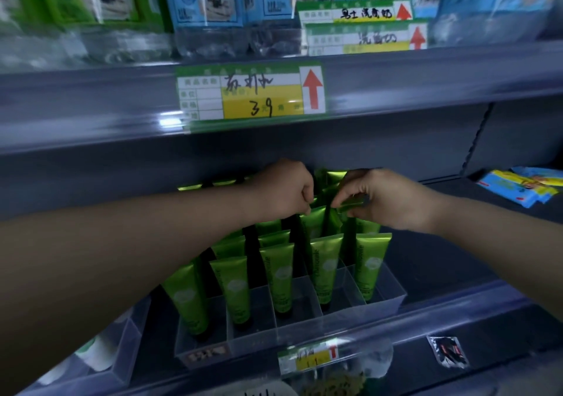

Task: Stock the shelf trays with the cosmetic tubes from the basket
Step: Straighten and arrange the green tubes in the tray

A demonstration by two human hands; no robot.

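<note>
A clear divided shelf tray (307, 328) stands on the lower shelf, with several green cosmetic tubes (278, 276) upright in its lanes, caps down. My left hand (285, 187) reaches in over the middle lanes, its fingers curled and pinching the top edge of a green tube (312, 223). My right hand (384, 199) is beside it, pinching the flat crimped end of another green tube (350, 205) near the back of the tray. The basket shows only as a white rim (259, 391) at the bottom edge.
The upper shelf edge (91, 112) with a yellow-and-green price label (249, 94) hangs just above my hands. Blue and yellow packets (521, 187) lie at the right of the lower shelf. A second clear tray (100, 362) sits at the lower left. Blue and green packages fill the top shelf.
</note>
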